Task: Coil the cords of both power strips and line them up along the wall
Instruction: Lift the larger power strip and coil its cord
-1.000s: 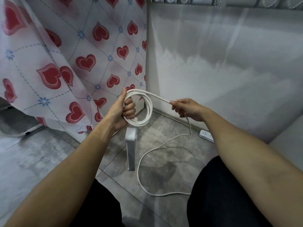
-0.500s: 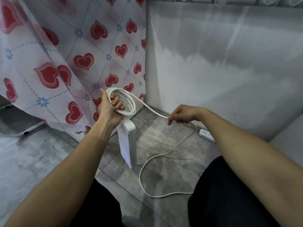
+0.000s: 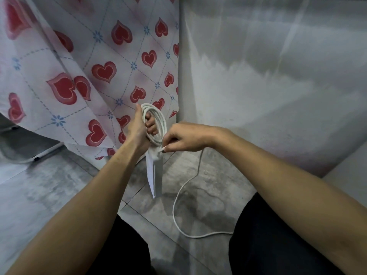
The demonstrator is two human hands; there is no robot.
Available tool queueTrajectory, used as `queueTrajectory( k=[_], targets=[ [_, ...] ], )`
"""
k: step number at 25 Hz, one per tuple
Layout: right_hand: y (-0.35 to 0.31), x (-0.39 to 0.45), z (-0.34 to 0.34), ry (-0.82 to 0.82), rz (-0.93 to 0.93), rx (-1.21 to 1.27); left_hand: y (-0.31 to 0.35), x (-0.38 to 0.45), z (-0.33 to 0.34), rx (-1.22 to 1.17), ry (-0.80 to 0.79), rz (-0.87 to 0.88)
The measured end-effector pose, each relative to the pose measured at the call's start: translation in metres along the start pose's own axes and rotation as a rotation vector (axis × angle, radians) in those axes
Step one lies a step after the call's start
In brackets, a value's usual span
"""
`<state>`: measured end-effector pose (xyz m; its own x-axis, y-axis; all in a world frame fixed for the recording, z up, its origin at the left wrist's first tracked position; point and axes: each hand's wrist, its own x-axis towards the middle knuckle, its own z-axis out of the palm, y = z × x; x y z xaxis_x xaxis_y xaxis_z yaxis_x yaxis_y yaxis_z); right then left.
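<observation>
The floor is grey, mottled tile with thin grout lines, darker and stained-looking in the patch below the hanging power strip. That strip dangles upright in mid-air, its lower end just above the tiles, and serves as the marker here. Directly above it the left hand is closed around a coil of white cord, fingers curled through the loops. Just to the right of the strip's top the right hand pinches the cord between thumb and fingertips, touching the coil's lower edge. From there the loose cord drops to the right of the strip and lies on the floor in a wide curve — its far end runs behind a dark-trousered knee. Behind and left of the strip hangs a white curtain printed with red hearts and blue dotted diamonds; behind and right rises a grey wall, streaked pale and scuffed, meeting the floor near the strip
</observation>
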<state>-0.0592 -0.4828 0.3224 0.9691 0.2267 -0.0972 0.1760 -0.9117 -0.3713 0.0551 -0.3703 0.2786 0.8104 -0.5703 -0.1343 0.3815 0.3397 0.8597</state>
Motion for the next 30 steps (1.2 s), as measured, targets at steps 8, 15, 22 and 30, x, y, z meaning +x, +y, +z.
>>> queueTrajectory(
  k=[8,15,22,30],
  targets=[
    [0.004,-0.001,-0.002,0.535,0.082,0.119,-0.011,-0.018,0.014,0.316,-0.214,-0.123],
    [0.03,-0.006,-0.006,0.65,0.252,0.266,-0.013,-0.021,0.013,0.217,-0.467,-0.368],
    [0.067,-0.018,-0.011,0.603,0.255,0.662,-0.004,-0.024,0.012,0.246,-0.46,-0.371],
    [0.094,-0.036,-0.001,0.45,0.415,0.875,-0.001,-0.022,0.009,0.178,-0.412,-0.225]
  ],
)
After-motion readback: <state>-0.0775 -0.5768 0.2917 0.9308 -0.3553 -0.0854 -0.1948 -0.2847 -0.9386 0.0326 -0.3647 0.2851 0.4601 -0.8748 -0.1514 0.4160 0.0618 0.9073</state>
